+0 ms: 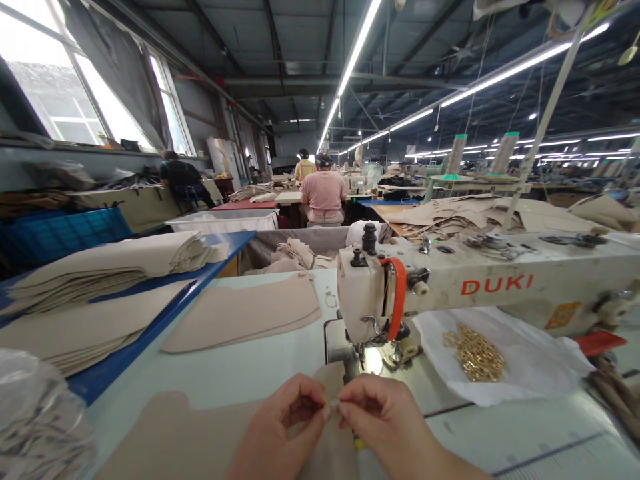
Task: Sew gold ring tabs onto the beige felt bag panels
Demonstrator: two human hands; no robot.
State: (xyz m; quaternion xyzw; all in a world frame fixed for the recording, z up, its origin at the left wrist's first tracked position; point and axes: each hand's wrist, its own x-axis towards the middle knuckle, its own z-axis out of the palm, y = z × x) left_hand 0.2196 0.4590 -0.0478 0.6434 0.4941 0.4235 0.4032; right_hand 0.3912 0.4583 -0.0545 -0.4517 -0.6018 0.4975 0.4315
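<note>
In front of the sewing machine [440, 267], my left hand [287, 423] and my right hand [383, 417] meet with fingertips pinched. A tiny pale piece shows between them, too small to name. Under and around the hands lies a beige fabric panel [200, 427], one narrow part of it reaching toward the needle area. Another pair of beige panels [250, 307] rests flat on the table behind. To the right of the needle, a pile of gold metal rings or links [477, 357] sits on a white cloth or sheet [535, 363].
Stacks of beige panels [115, 263] lie on a blue table [210, 267] to the left. A clear plastic bag [35, 420] stands at the near left. Behind the machine are a bin of fabric pieces [300, 253] and more panels [460, 213]. A person in pink [324, 193] sits farther ahead.
</note>
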